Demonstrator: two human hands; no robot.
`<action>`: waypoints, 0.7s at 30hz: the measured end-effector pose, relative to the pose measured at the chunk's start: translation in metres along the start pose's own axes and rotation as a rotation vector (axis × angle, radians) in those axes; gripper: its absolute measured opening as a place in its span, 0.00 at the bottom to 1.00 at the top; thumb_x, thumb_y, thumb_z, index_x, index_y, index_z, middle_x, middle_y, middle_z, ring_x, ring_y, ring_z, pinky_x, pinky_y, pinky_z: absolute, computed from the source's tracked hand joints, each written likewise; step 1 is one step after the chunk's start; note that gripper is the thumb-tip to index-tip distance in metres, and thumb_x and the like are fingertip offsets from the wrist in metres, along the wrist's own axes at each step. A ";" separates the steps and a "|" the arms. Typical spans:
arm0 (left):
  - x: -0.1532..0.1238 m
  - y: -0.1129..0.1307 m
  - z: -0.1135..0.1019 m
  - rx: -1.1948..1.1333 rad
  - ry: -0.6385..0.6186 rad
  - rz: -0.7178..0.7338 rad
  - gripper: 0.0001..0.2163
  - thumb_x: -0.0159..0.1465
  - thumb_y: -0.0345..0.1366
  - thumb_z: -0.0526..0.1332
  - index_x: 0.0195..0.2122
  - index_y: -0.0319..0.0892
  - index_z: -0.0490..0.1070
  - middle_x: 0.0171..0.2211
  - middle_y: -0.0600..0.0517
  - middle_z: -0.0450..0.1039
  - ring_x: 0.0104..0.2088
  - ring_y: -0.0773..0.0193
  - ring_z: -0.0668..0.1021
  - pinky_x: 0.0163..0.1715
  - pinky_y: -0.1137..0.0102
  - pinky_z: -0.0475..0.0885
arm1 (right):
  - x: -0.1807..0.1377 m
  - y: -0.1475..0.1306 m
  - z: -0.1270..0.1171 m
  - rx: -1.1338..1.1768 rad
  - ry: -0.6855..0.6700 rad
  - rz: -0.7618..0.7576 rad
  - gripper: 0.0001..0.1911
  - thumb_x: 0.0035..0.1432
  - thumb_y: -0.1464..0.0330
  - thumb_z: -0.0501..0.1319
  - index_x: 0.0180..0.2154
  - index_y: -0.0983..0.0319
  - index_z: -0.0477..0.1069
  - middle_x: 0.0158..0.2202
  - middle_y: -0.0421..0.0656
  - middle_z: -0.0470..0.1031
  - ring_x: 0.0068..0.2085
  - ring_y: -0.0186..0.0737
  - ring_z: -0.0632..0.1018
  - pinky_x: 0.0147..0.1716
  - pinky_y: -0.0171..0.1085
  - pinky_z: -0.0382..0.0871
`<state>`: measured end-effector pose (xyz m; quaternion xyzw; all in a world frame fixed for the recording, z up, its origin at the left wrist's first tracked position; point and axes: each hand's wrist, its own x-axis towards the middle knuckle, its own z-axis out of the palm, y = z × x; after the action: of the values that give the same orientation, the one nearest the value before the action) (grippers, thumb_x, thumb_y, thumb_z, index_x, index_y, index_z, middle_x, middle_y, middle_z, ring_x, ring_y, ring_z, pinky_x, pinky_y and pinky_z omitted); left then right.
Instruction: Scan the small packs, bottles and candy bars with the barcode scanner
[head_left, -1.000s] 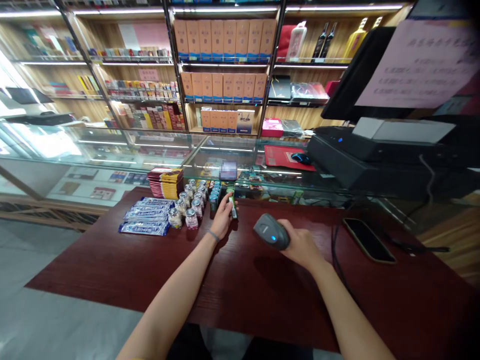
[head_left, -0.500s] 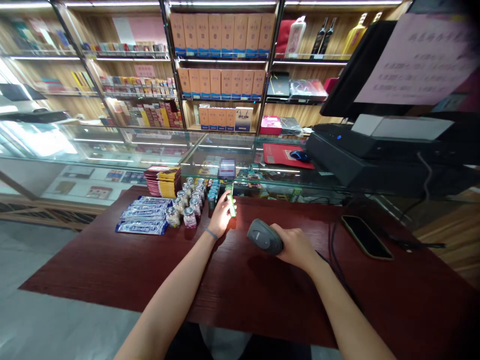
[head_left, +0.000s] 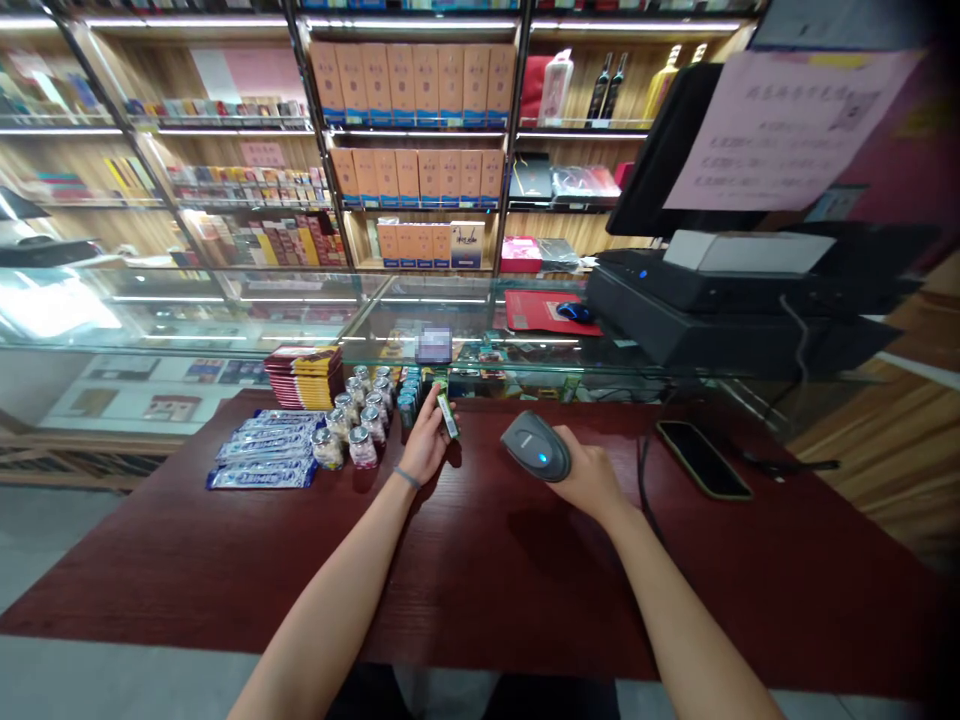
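Observation:
My left hand [head_left: 426, 442] is closed on a small, slim green pack [head_left: 448, 414], with its pale label side turned up. To its right, my right hand [head_left: 589, 474] wraps around the handle of a dark grey barcode scanner [head_left: 537, 447]; a blue light glows on its top, and its head points left toward the pack. Small jars with silvery lids [head_left: 363, 445] stand in rows left of my left hand. Nearest that hand is a row of small teal containers [head_left: 407, 404].
Blue-and-white long packets [head_left: 262, 472] and a stack of red-and-yellow packs [head_left: 304, 378] lie at the table's left. A phone [head_left: 703, 458] and cables lie at the right. Behind stand a glass display counter [head_left: 300, 305], a mouse [head_left: 574, 312] and a black monitor [head_left: 664, 150].
The scanner's bright light on the pack and left hand has gone out, and a blue light now shows on the scanner. The pack has tilted, showing its label. The camera view has shifted.

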<state>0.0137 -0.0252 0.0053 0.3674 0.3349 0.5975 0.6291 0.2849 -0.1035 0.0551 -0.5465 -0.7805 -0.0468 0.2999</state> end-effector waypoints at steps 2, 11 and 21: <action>-0.002 0.000 0.002 0.035 -0.015 0.008 0.35 0.62 0.48 0.68 0.69 0.58 0.58 0.49 0.50 0.76 0.42 0.65 0.79 0.39 0.70 0.76 | -0.001 0.005 0.000 0.020 0.055 0.047 0.17 0.50 0.65 0.64 0.44 0.55 0.69 0.27 0.40 0.81 0.29 0.49 0.83 0.26 0.35 0.66; 0.011 -0.023 0.035 0.242 0.070 0.149 0.24 0.51 0.42 0.75 0.45 0.41 0.70 0.41 0.49 0.77 0.41 0.63 0.80 0.42 0.68 0.75 | -0.001 0.036 -0.009 0.130 0.349 0.344 0.18 0.53 0.57 0.64 0.44 0.57 0.66 0.30 0.45 0.81 0.33 0.53 0.83 0.31 0.40 0.72; 0.052 -0.083 0.145 0.511 0.037 0.297 0.13 0.55 0.31 0.71 0.38 0.42 0.70 0.36 0.51 0.76 0.40 0.60 0.79 0.47 0.63 0.73 | -0.002 0.064 -0.028 0.213 0.711 0.523 0.18 0.52 0.57 0.66 0.40 0.59 0.68 0.32 0.50 0.80 0.35 0.51 0.82 0.35 0.43 0.75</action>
<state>0.1831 0.0161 0.0081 0.5479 0.4287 0.5859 0.4156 0.3538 -0.0908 0.0606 -0.6414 -0.4653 -0.0736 0.6056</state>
